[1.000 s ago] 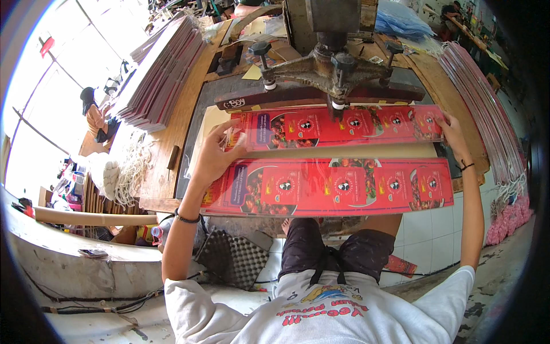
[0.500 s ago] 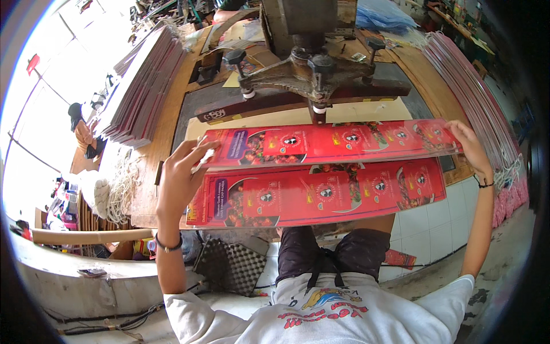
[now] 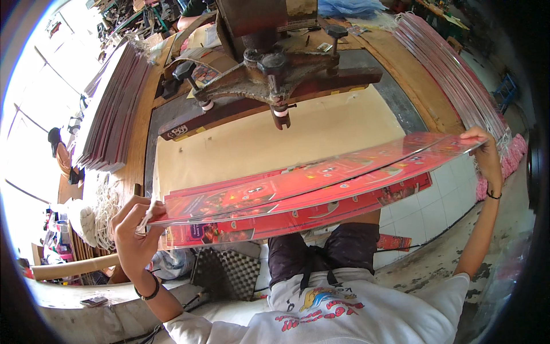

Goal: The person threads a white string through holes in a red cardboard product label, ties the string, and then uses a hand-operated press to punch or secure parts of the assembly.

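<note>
Between my two hands stretches a long red printed sheet (image 3: 321, 175) with a glossy clear covering, bowed and tilted so its right end is higher. My left hand (image 3: 136, 229) pinches its left end, where a bit of white cord shows at the fingers. The right end is gripped between the thumb and fingers of my right hand (image 3: 484, 150). Partly hidden below it is another red printed sheet (image 3: 338, 207) at the table's near edge. Beyond lies a beige board (image 3: 275, 146) under a machine's long dark bar (image 3: 355, 80).
A heavy metal bracket (image 3: 252, 80) with knobs hangs over the board. Stacks of long sheets stand left (image 3: 109, 112) and right (image 3: 450, 69). White cords (image 3: 104, 209) hang at the left edge, pink strings (image 3: 513, 157) at the right. A person (image 3: 62, 155) sits far left.
The held sheet has come nearer to me and tilted, its left end lower, and it now overlaps the lower sheet more. More of the beige board shows. The view has turned somewhat.
</note>
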`<state>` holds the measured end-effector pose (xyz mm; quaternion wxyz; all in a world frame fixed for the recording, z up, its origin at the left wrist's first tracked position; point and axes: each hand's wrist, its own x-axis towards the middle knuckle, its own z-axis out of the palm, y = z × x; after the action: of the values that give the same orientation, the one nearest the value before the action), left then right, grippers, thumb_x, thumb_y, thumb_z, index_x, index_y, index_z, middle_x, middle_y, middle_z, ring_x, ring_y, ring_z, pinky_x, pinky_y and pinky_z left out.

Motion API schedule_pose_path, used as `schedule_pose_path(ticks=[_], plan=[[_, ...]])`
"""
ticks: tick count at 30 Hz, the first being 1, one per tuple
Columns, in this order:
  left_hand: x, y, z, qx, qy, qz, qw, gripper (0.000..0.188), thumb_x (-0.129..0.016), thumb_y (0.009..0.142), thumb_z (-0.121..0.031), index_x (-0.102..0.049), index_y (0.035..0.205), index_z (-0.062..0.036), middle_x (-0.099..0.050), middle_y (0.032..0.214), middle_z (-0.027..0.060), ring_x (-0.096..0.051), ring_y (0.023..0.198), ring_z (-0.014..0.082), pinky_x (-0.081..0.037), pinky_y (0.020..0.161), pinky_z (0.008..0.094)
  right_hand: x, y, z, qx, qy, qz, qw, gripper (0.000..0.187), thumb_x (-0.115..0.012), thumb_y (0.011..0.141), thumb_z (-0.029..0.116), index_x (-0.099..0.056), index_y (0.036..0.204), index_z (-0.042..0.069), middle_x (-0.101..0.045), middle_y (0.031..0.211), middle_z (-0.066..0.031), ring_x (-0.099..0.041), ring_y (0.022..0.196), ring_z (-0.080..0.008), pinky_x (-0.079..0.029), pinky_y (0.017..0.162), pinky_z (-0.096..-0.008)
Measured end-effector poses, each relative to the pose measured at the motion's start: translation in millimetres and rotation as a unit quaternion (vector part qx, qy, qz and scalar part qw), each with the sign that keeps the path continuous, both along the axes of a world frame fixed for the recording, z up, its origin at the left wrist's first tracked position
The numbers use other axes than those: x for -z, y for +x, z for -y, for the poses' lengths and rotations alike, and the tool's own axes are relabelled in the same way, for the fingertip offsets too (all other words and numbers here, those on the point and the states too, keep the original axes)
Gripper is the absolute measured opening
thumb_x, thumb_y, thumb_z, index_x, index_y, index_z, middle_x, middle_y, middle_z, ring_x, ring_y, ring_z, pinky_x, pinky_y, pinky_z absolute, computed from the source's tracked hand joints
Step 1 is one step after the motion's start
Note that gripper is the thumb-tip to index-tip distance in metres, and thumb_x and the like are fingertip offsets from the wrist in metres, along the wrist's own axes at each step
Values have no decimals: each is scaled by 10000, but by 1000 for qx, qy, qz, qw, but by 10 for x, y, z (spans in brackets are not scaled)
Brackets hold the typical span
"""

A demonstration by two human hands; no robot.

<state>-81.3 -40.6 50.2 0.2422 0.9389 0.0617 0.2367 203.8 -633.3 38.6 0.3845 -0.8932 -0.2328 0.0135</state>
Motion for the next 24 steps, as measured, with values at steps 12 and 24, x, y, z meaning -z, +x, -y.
schedule_pose_path(ticks=[12, 24], plan=[[90, 269, -230, 38, -57, -50, 996, 169, -745, 737, -10, -645, 864, 39, -643, 789, 87, -632, 728, 163, -491, 660, 283, 26, 54, -903, -9, -96, 286, 953, 538, -763, 738, 117, -549, 1231, 86, -592, 1118, -86, -565, 1067, -229, -453, 941, -369], [321, 354, -429, -9, -213, 50, 976, 273, -652, 865, 26, -560, 1122, 18, -606, 986, 80, -599, 941, 126, -472, 831, 255, -116, 307, -1069, -96, -159, 171, 967, 250, -744, 764, 175, -637, 938, 32, -657, 909, -132, -624, 865, -305, -473, 776, -372]])
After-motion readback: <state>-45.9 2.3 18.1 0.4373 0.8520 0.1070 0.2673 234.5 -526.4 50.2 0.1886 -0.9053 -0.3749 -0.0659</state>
